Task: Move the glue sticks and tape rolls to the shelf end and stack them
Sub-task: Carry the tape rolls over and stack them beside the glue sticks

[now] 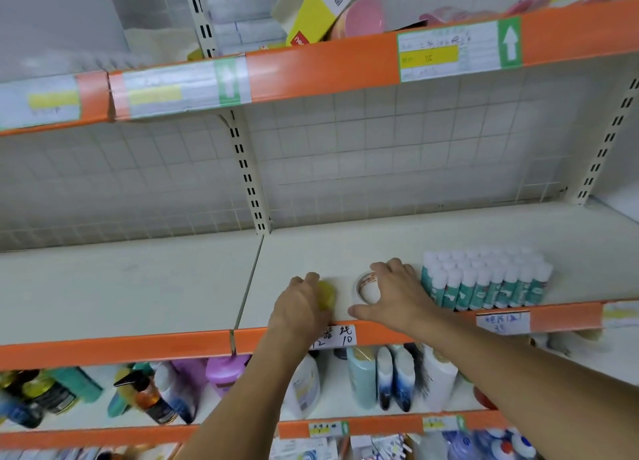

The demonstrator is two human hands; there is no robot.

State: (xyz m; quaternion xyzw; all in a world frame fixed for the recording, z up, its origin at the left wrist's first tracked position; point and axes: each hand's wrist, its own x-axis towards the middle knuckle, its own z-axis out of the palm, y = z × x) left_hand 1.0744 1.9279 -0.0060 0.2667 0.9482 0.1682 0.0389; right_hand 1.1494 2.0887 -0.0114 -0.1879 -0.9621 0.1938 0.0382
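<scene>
Two hands on tape — left hand [304, 302] covers yellow roll [326, 295], right hand [397, 293] clear roll [367, 288].

Light is bright, even and soft, with only faint shadows on the cream metal shelf [138, 286]. The orange shelf edges [311, 65] bow from wide-angle distortion. Below that shelf the coloured plastic bottles [148, 397] are smeared by blur.

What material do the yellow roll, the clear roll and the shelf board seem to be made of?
Yellow roll: probably translucent plastic tape; it looks glossy, though blurred. Clear roll: likely transparent plastic tape, since the shelf shows through its shiny ring. Shelf board: likely painted metal, cream and matte, with a thin, flat edge.
</scene>
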